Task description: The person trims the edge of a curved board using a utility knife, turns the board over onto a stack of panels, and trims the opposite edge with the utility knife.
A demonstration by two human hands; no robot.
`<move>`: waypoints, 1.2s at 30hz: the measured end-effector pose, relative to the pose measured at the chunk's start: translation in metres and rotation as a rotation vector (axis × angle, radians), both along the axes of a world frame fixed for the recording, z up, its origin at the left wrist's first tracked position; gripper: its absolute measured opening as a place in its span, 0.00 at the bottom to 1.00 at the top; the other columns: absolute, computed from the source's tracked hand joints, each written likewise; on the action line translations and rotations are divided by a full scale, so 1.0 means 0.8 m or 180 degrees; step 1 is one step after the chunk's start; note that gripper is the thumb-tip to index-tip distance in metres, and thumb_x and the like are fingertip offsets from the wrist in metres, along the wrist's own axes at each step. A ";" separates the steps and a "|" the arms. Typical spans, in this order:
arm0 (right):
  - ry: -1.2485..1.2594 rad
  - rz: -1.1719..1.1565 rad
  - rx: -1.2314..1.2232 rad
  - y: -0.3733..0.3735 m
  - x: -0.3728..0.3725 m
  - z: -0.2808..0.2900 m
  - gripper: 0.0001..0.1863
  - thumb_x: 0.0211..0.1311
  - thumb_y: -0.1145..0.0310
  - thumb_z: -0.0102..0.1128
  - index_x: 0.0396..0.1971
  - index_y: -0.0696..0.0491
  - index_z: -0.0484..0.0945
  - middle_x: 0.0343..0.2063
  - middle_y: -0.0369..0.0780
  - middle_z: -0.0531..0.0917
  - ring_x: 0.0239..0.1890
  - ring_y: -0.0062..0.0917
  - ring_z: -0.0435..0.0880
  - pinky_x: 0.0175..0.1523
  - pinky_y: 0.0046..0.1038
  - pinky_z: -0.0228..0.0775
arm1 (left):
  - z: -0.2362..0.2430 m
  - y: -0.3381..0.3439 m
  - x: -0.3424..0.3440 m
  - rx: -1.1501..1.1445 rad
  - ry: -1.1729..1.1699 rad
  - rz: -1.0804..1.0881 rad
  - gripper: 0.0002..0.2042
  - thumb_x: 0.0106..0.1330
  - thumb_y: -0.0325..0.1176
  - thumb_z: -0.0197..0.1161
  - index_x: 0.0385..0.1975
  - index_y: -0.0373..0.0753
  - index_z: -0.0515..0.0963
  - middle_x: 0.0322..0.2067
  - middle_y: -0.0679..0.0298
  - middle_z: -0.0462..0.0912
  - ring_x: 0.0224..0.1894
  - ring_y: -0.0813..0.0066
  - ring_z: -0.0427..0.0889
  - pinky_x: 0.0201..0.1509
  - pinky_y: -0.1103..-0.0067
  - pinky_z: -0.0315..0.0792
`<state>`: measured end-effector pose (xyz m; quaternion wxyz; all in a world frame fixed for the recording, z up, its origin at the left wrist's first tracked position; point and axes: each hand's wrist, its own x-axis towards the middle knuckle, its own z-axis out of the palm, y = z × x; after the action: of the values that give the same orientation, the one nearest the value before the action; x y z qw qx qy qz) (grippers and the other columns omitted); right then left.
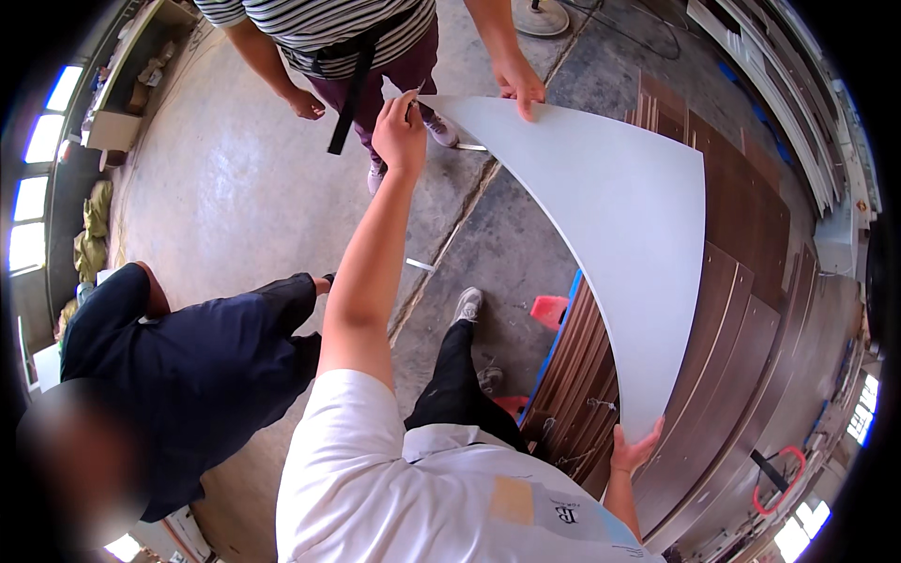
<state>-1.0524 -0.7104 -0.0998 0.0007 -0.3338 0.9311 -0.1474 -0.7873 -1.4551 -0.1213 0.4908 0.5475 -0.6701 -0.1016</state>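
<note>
Lengthwise, a white panel [619, 216] extends past the left edge of the stacked brown boards [718, 314].
The left hand [401, 136] curls its fingers around a small, unclear dark object [409, 112] at the panel's far-left corner; the right hand [635, 450] grips its near end, and a co-worker's hand [518, 83] touches its far edge.

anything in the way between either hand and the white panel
Nothing visible: the right hand is on the near end of the white panel. The left hand is at its far tip, though contact there is hard to make out. A co-worker's hand is on the far edge but blocks neither.
</note>
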 end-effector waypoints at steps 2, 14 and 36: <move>0.0024 0.0037 0.0048 0.000 0.000 0.001 0.61 0.53 0.32 0.73 0.76 0.58 0.58 0.74 0.54 0.66 0.76 0.51 0.64 0.78 0.49 0.56 | 0.004 0.005 -0.005 -0.0012 -0.0133 0.0004 0.09 0.65 0.29 0.64 0.42 0.48 0.87 0.37 0.65 0.86 0.40 0.61 0.86 0.42 0.68 0.78; 0.0046 -0.0011 -0.0026 -0.005 0.000 0.011 0.58 0.49 0.41 0.79 0.74 0.55 0.61 0.73 0.52 0.68 0.74 0.50 0.66 0.77 0.47 0.58 | 0.020 0.248 -0.110 0.0271 -0.0247 -0.1563 0.10 0.60 0.24 0.64 0.38 0.47 0.85 0.34 0.62 0.83 0.39 0.58 0.84 0.41 0.63 0.80; 0.0185 0.0131 -0.0008 -0.009 -0.002 0.017 0.59 0.51 0.36 0.76 0.74 0.57 0.60 0.72 0.56 0.68 0.73 0.54 0.67 0.76 0.51 0.58 | 0.007 0.374 -0.159 0.0361 -0.0481 -0.1748 0.21 0.50 0.20 0.63 0.44 0.51 0.86 0.36 0.63 0.83 0.42 0.57 0.84 0.42 0.64 0.82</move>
<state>-1.0540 -0.7179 -0.0859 -0.0237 -0.3570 0.9234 -0.1387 -0.9144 -1.1562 -0.1160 0.3622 0.3781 -0.8212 -0.2270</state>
